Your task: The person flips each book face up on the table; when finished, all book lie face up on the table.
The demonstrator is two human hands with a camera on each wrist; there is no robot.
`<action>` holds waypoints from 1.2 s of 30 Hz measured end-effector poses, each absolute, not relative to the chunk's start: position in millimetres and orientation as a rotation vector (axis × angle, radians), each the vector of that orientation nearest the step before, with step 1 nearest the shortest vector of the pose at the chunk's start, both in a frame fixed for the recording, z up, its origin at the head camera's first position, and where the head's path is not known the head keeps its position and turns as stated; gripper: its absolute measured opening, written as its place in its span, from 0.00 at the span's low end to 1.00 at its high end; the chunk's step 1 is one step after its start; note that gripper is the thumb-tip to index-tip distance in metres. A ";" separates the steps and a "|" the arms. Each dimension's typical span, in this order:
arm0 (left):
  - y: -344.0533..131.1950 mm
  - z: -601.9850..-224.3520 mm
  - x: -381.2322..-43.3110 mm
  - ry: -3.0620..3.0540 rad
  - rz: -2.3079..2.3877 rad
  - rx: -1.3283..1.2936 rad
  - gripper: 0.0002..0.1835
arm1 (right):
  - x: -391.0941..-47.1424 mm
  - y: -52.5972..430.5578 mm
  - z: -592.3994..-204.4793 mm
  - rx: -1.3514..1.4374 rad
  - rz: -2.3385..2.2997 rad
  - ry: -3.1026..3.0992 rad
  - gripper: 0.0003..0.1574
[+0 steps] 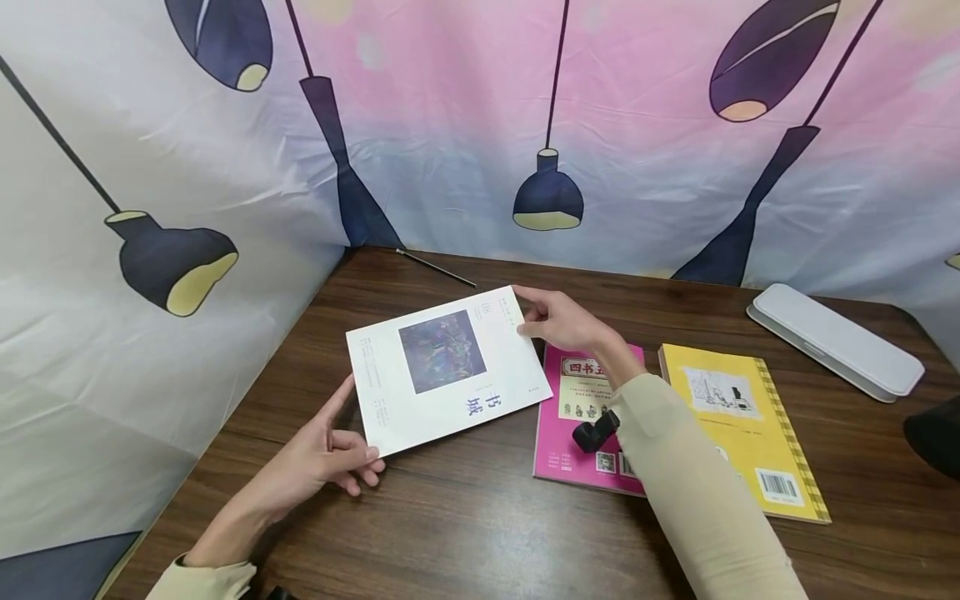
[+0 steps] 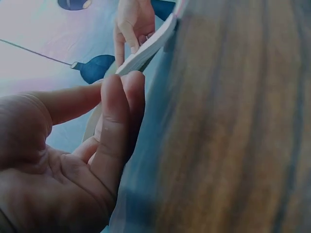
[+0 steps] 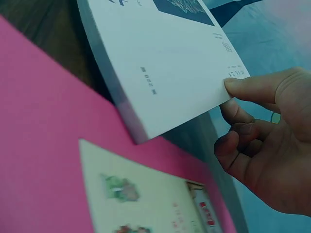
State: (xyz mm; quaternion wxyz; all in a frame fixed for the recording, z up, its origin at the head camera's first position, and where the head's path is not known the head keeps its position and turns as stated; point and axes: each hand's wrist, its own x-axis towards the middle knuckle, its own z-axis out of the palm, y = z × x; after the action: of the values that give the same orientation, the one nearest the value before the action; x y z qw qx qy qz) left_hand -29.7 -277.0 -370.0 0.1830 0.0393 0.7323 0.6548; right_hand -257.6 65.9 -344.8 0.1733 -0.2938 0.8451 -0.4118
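A white book (image 1: 386, 375) with a dark square picture on its cover is held between both hands over the wooden table. My left hand (image 1: 318, 458) pinches its near left corner, thumb on the cover and index finger stretched along the left edge. At the far right corner, my right hand (image 1: 566, 321) grips it with the thumb on top and fingers beneath. In the right wrist view, the book's thick page edge (image 3: 114, 92) shows above a pink book (image 3: 43, 111). From the left wrist, the book (image 2: 153, 43) appears edge-on beyond the fingertips.
The pink book (image 1: 551, 450) lies to the right, partly under my right forearm. Beside it is a yellow book (image 1: 780, 442), and farther right a white case (image 1: 840, 342). A thin pencil (image 1: 438, 268) lies near the back edge, before a lamp-patterned curtain (image 1: 450, 125).
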 end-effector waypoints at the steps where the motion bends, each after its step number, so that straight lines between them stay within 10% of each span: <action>1: -276.4 -370.8 -30.2 2.071 1.836 0.102 0.63 | -257.6 66.0 -346.6 -0.819 -1.172 2.398 0.47; 36: -268.9 -368.0 -36.9 2.193 1.590 -0.085 0.62 | -252.4 58.8 -370.2 -0.438 -1.282 2.448 0.32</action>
State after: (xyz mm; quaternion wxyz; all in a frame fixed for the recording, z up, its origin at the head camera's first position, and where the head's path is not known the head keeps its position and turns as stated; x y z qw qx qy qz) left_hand -36.9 -268.9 -368.0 0.2139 -0.0305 0.7904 0.5732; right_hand -252.4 58.8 -370.2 0.1711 -0.1541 0.8621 -0.4514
